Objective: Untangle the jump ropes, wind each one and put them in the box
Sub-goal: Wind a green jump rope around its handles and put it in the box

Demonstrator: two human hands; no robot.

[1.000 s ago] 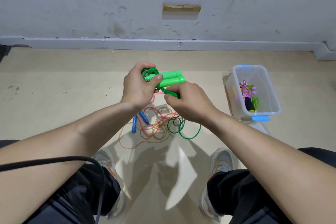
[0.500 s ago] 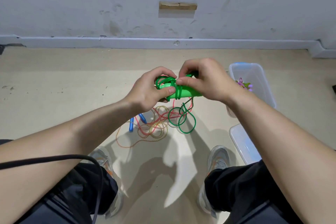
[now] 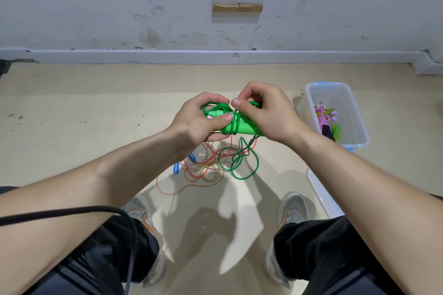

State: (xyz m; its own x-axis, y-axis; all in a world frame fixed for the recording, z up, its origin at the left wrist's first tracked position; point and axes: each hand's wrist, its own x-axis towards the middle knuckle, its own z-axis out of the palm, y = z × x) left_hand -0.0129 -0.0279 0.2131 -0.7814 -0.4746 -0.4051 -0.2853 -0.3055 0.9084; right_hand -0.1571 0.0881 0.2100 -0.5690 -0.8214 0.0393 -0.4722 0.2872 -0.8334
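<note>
1. Beige floor (image 3: 72,108) runs up to a scuffed grey wall, and I crouch over it with both arms out in front.
2. My left hand (image 3: 201,120) is clamped on the green handles (image 3: 239,127), thumb pressed across them to pin the turns of cord already wound on.
3. On the floor below lie the blue handles (image 3: 177,169) and their orange rope (image 3: 191,175), loose and not yet wound.
4. The green rope (image 3: 242,160) hangs from the handles in slack loops, its low end near the orange coils; I cannot tell whether they cross.
5. My right hand (image 3: 266,115) is closed on the far end of the handles, thumb and forefinger pinching the cord.
6. I judge the cord light, limp and a little springy, so turns may slip off the smooth plastic; best held at the handles, with the cord fed under light tension.
7. The box (image 3: 359,134) stands open at right with one wound pink rope (image 3: 323,118) inside.
8. Its lid (image 3: 321,189) lies nearer me.
</note>
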